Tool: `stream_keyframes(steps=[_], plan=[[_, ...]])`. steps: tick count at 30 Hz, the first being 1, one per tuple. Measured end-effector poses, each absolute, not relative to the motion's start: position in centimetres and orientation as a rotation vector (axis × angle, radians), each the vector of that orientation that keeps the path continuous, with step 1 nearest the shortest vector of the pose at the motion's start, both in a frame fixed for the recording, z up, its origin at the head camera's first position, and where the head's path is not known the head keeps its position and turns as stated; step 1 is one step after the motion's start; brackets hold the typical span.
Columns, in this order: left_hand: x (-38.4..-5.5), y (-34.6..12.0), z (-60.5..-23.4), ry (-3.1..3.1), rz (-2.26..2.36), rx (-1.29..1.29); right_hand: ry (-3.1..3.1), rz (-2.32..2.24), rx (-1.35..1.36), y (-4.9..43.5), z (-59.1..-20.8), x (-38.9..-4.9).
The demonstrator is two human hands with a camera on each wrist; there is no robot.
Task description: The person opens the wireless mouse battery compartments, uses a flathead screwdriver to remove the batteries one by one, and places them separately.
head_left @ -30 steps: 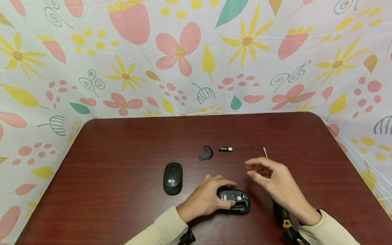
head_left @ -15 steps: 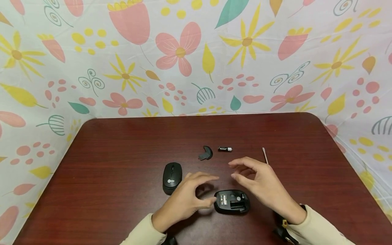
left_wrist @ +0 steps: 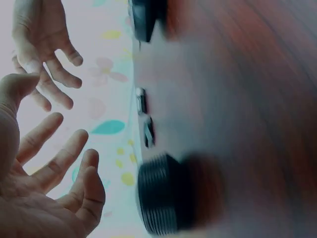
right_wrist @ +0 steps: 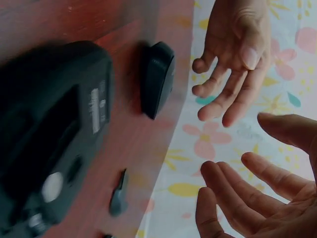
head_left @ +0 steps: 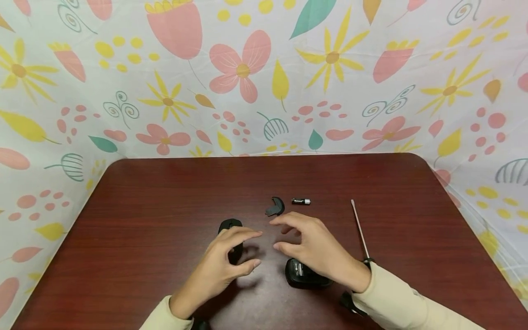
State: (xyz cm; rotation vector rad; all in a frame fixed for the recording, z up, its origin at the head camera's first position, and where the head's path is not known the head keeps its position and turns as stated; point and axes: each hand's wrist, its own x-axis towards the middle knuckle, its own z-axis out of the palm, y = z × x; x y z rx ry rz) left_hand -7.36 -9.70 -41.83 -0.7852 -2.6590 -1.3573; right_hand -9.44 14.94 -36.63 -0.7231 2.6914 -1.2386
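The left hand (head_left: 218,261) and the right hand (head_left: 317,250) are held raised above the table (head_left: 123,229), palms turned toward each other. On both hands the fingers are extended with a slight bend, and the thumbs are set apart from them; nothing is gripped. A gap is left between the two sets of fingertips.

An upright black mouse (head_left: 229,223) is located on the table behind the left hand, by which it is partly covered in the head view. A second, overturned mouse (head_left: 303,277) is located below the right hand, and its far right portion is hidden by that hand. In the right wrist view, a label, a dark elongated recess and a pale round spot are presented on its underside.

A curved black cover (head_left: 275,207) is positioned just beyond the right fingertips. A battery (head_left: 301,201) is laid lengthwise to the right of the cover, beyond the right hand. A screwdriver (head_left: 360,229) is placed to the right of the right hand, its tip directed away from the person; its handle is concealed by the right sleeve (head_left: 404,293). Beyond both hands, a patterned cloth (head_left: 243,68) is hung behind the table.
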Motion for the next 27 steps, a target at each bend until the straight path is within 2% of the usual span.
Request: stream_keyframes(steps=[14,27], plan=[[-8.1,-14.4,-43.5,-2.735,-1.207,-0.668,2.58,-1.053,-0.715,9.5,-37.3,-11.4],[-9.2,-16.3,-44.6,-2.775,-1.495,-0.635,2.576,-0.884,-0.706,6.2,-39.2,-12.7]])
